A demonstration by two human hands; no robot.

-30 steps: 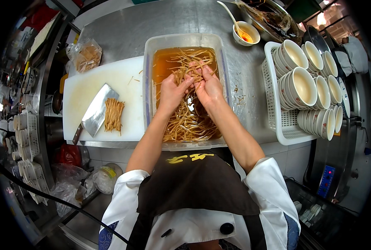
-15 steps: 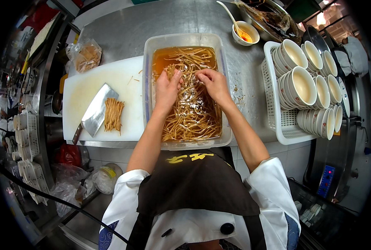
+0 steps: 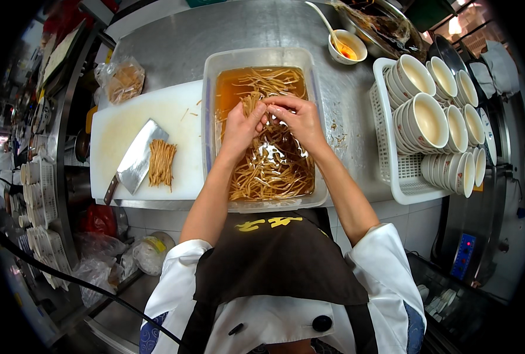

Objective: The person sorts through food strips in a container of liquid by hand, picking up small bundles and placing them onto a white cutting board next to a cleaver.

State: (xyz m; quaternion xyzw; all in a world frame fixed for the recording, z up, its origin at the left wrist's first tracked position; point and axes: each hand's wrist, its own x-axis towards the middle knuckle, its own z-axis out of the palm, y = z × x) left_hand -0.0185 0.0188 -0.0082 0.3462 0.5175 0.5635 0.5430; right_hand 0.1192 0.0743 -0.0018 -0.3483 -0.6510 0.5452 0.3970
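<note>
A rectangular translucent plastic tub (image 3: pixel 274 206) contains glossy amber liquid (image 3: pixel 230 75); over it, the bare left hand (image 3: pixel 240 127) clasps thin, tan, fibrous strips (image 3: pixel 250 100); the bare right hand (image 3: pixel 305 124) adjoins, its grip indeterminable; beyond: round white bowl (image 3: pixel 358 48)

Worktable: a wide grey steel table (image 3: pixel 174 47), its surface giving a dull shine.
Tiles: pale tiles (image 3: pixel 419 227) are visible below the table's near edge; whether floor or wall, I cannot tell.
Left side: a metal frame (image 3: pixel 66 88) stands there, with crowded shelving behind it.
Right side: a steel unit (image 3: pixel 489 230) has a blue control panel (image 3: pixel 463 256) with one small red light.
Light: a warm bright spot (image 3: pixel 455 25) glows at upper right; its source is unclear.
</note>
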